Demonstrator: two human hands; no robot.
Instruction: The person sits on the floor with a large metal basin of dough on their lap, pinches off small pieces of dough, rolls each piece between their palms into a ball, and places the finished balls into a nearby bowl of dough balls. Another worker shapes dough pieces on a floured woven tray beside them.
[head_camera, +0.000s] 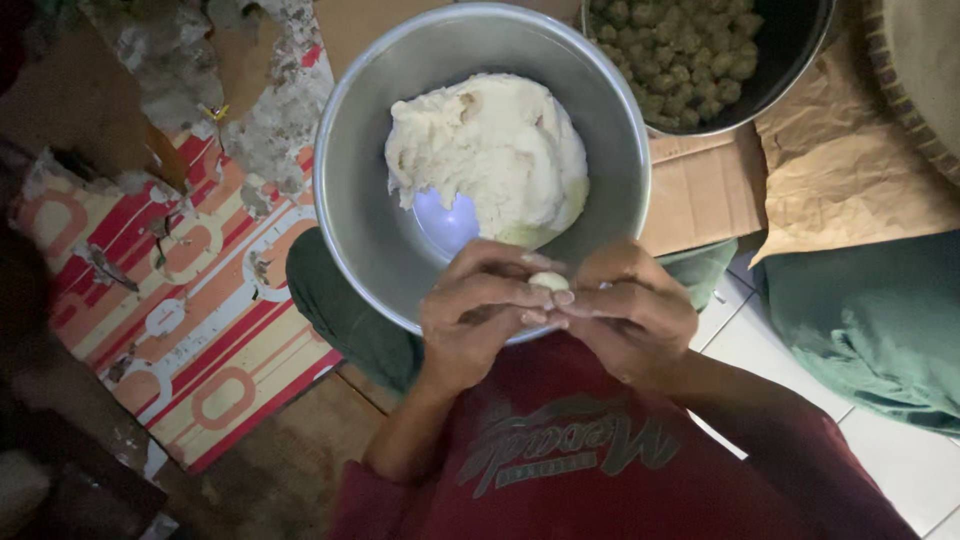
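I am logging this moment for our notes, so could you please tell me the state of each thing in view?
Left hand: fingers closed on the small dough piece.
Right hand: fingers closed on the same piece.
Small dough piece: pinched between both hands.
Dough mass: heaped in the bowl.
Metal bowl: upright, partly filled.
Dark bowl: holding small greenish balls.
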